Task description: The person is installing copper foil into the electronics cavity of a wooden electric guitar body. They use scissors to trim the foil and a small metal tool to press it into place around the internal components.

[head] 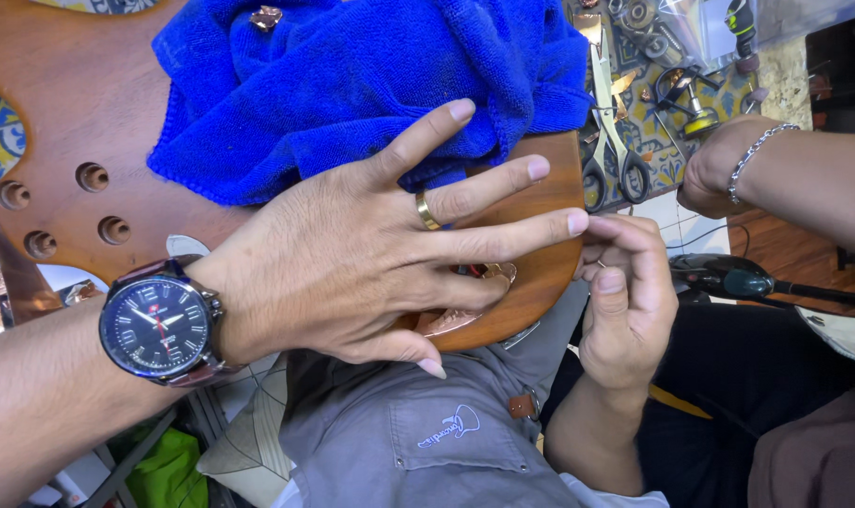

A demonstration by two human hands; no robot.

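My left hand (352,254) lies flat with spread fingers on a brown wooden guitar body (79,85) that rests across my lap. It wears a gold ring (427,209) and a dark-faced wristwatch (159,325). Under its palm a piece of copper foil (451,320) shows in a cavity near the body's edge. My right hand (625,310) is at that edge, its thumb and fingers pinched together beside my left middle fingertip. Whether it holds anything is hidden.
A blue towel (352,85) is bunched on the guitar body, with a small metal part (266,16) on it. Several round holes (92,176) are in the wood. Scissors (611,141) and small tools lie beyond. Another person's hand (719,165) with a bracelet rests at the right, above a dark tool (728,277).
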